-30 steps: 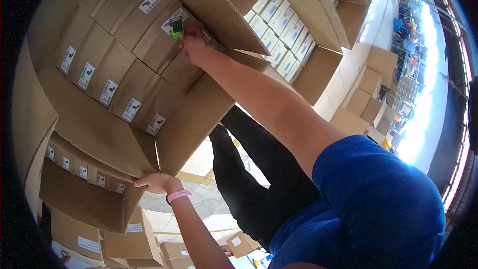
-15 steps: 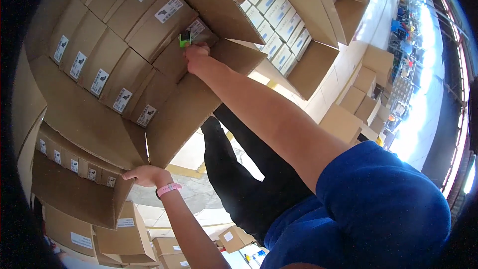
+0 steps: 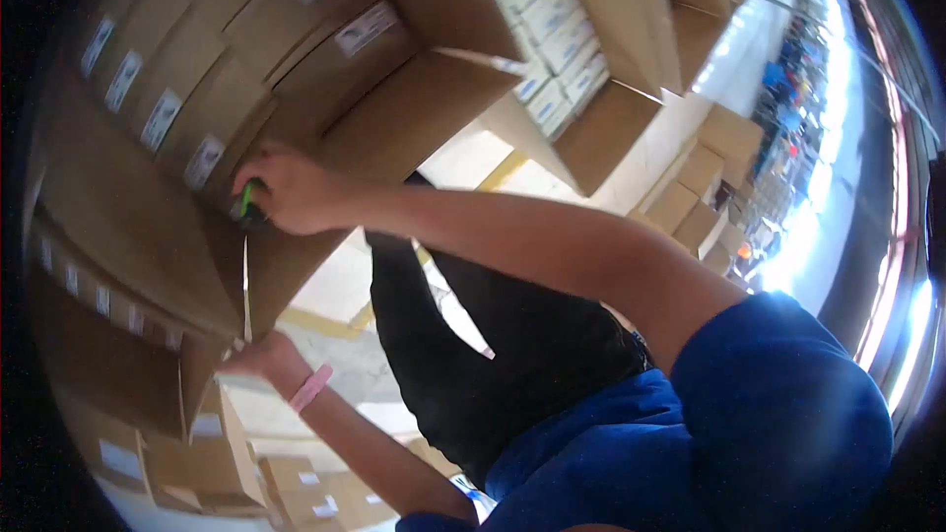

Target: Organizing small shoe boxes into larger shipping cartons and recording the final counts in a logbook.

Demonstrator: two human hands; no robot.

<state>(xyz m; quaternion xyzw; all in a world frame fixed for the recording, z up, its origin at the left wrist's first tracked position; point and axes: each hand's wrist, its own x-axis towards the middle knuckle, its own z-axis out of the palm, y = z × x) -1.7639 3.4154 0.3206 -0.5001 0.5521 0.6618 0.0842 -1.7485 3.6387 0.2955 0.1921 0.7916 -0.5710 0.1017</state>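
My right hand (image 3: 286, 189) is closed round a small green and black device (image 3: 250, 195), whose kind I cannot make out. It is inside a large open cardboard carton (image 3: 424, 108), at the near end of the smaller brown boxes (image 3: 187, 54) packed there in rows. White labels mark the ends of these boxes, one of them close beside the device. Lower left, my left hand (image 3: 264, 355), with a pink band (image 3: 311, 387) on its wrist, grips the carton's outer corner edge. Motion blurs both hands a little.
Another open carton (image 3: 616, 133) of white boxes (image 3: 557, 34) stands to the right. Below my left hand lies an open carton (image 3: 108, 374) with labelled boxes. More brown cartons (image 3: 202, 453) are at the lower left, and others (image 3: 705, 172) on the right.
My right hand has moved left and down with the device, from the far right box to the near corner of the carton. My left hand stays at the corner. The view has shifted slightly.
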